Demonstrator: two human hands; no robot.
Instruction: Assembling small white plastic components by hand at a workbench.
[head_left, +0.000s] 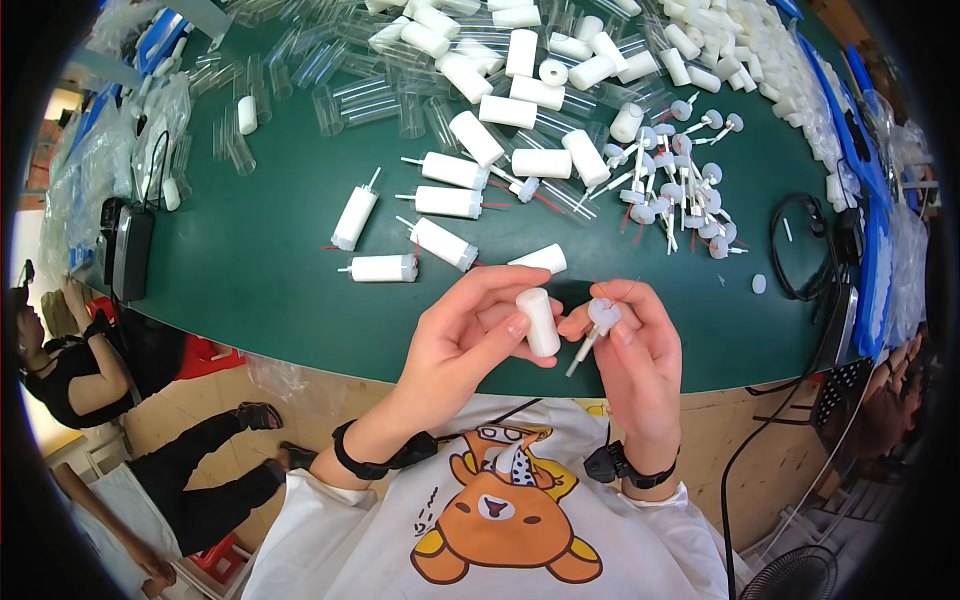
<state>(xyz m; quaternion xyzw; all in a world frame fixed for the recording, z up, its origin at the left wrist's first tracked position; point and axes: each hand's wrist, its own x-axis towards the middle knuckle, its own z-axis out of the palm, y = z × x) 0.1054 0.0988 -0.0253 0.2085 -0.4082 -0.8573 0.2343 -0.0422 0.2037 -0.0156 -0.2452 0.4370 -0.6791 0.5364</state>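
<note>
My left hand point(466, 325) is closed around a white foam cylinder point(540, 322), held upright between thumb and fingers. Close beside it, my right hand point(640, 350) pinches a small part with a round translucent cap point(604, 313) and a thin white stem that points down to the left. A fine red wire shows near its cap. The cylinder and the stemmed part are apart. Just beyond my left fingers another white cylinder point(541, 259) lies on the green table point(270, 300). Left of it lie several cylinders with stems and caps fitted, among them a near one point(383, 268).
Loose white cylinders point(510, 111) and clear tubes point(360, 95) are heaped at the back. Several stemmed caps point(680, 190) with red wires lie on the right. A black cable point(790, 250) coils at the right edge; a black box point(128, 250) stands at the left. Other people are at left.
</note>
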